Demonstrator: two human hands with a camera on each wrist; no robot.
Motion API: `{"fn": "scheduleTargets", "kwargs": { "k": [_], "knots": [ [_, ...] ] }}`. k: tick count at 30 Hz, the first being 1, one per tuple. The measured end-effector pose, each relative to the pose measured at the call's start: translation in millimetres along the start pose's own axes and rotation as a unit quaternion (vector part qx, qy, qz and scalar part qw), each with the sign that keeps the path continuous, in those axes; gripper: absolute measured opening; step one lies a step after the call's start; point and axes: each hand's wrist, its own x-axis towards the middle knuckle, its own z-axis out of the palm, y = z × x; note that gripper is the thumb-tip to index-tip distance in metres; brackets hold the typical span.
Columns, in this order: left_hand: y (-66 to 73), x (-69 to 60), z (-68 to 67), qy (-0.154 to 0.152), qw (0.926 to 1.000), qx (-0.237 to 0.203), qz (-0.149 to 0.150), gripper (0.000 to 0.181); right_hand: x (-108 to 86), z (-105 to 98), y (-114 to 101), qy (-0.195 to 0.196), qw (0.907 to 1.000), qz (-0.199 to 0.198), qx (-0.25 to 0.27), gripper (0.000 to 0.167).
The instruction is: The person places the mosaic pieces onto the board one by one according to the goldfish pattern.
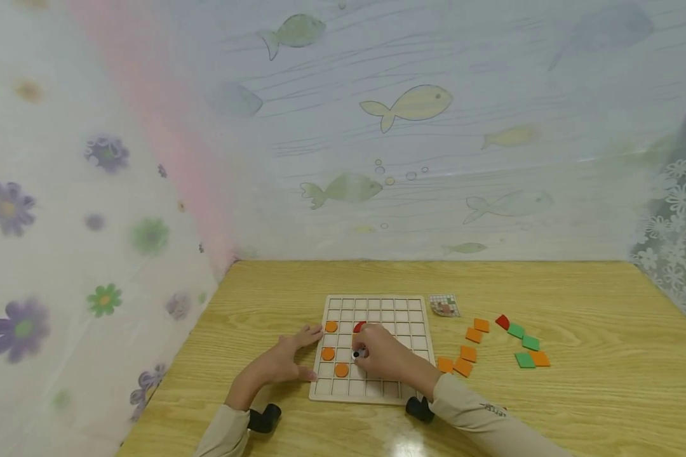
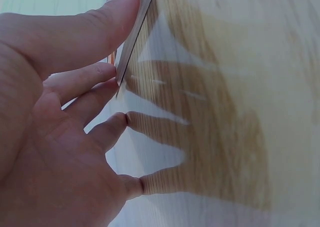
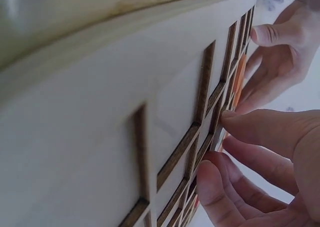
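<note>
A pale wooden grid board lies flat on the table. My left hand rests at its left edge, fingers spread, with the thumb on the near left part of the rim. Over the middle cells, my right hand pinches a small white piece with a black dot. Just beyond those fingers a red piece sits in a cell, partly covered. Several orange round pieces, one of them an orange disc, lie in cells on the left. In the right wrist view the fingers mostly hide the pinched piece.
A small pattern card lies by the board's far right corner. To the right are loose orange squares, green squares and a red quarter-round piece. A patterned curtain hangs behind the wooden table.
</note>
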Motion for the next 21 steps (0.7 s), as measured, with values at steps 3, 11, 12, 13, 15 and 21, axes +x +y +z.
{"fn": "scheduleTargets", "kwargs": {
  "k": [3, 11, 12, 13, 15, 21],
  "knots": [
    [-0.5, 0.2, 0.4, 0.000, 1.0000, -0.004, 0.000, 0.082, 0.4, -0.8, -0.8, -0.006, 1.0000, 0.006, -0.001, 0.015],
    [0.8, -1.2, -0.3, 0.000, 1.0000, -0.003, -0.002, 0.081, 1.9, -2.7, -4.0, -0.011, 0.9999, 0.006, -0.005, 0.011],
    [1.0, -1.4, -0.5, 0.000, 1.0000, -0.003, -0.002, 0.081, 2.1, -2.9, -4.3, -0.012, 0.9999, 0.005, -0.006, 0.011],
    [1.2, -1.6, -0.7, 0.000, 1.0000, -0.003, -0.002, 0.081, 2.1, -3.2, -4.6, -0.014, 0.9999, 0.003, -0.007, 0.011],
    [1.3, -1.6, -0.9, 0.001, 1.0000, -0.002, 0.000, 0.081, 2.3, -3.6, -5.1, -0.018, 0.9998, 0.004, -0.009, 0.010],
    [1.7, -1.1, -0.4, 0.000, 1.0000, -0.003, 0.001, 0.082, 2.0, -3.9, -4.5, -0.022, 0.9997, 0.002, -0.013, 0.010]
  ]
}}
